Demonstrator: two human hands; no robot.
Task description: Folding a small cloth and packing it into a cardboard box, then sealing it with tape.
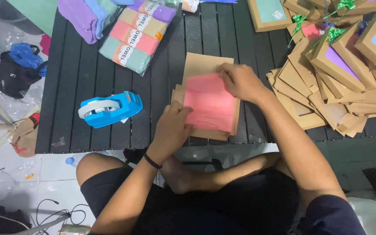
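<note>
Looking down from my head, I see my left hand (174,126) lying flat with its fingers spread on the near left corner of a pink folded towel (209,104) — pressing, not gripping. My right hand (239,81) rests on the towel's far right corner, fingers curled down onto the cloth; I cannot tell whether they pinch the edge or only press it. The towel lies on a small stack of flat brown cardboard boxes (203,65), in the middle of the black slatted platform (83,74), just beyond my crossed legs.

To the left of the stack, a little apart, stands a blue tape dispenser (109,109). Farther off, on the far left, a clear pack of rolled towels (138,37) in pastel colours lies tilted beside loose folded purple and blue cloths (85,15). On the right, a heap of flattened brown boxes (327,104) spreads out, and behind it stand finished window boxes with green ribbon bows (336,32) — several, closely packed. A black bag (14,72) sits on the floor at far left.
</note>
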